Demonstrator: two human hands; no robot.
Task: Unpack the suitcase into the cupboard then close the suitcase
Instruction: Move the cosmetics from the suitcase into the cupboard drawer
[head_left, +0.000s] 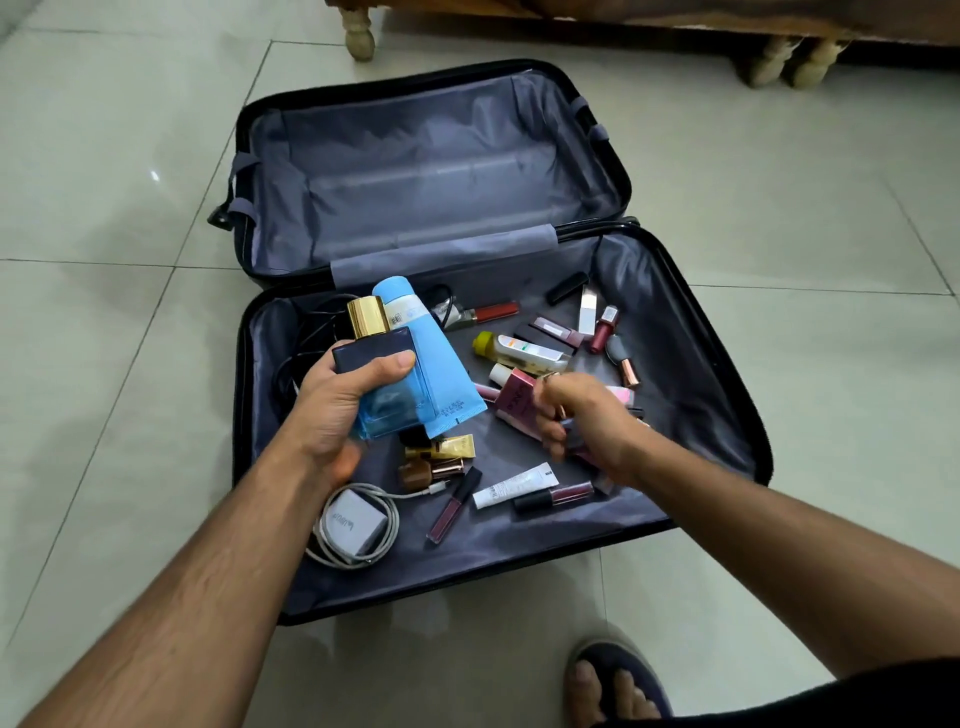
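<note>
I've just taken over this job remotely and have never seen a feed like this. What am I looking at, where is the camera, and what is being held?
There is no machine here: a person works with bare hands. The single picture comes from a camera worn on the head, looking forward and down, so both arms reach in from the bottom edge.

On the tiled floor lies an open suitcase. Its far half shows only lining. The near half holds scattered cosmetics, a yellow-capped bottle, a white tube, and a white charger with its cable.

The left hand grips a blue perfume bottle with a gold cap and a light blue tube together. The right hand holds a pink tube and several small items that are too blurred to name.

A sandalled foot shows at the bottom. No cupboard is in view.
</note>
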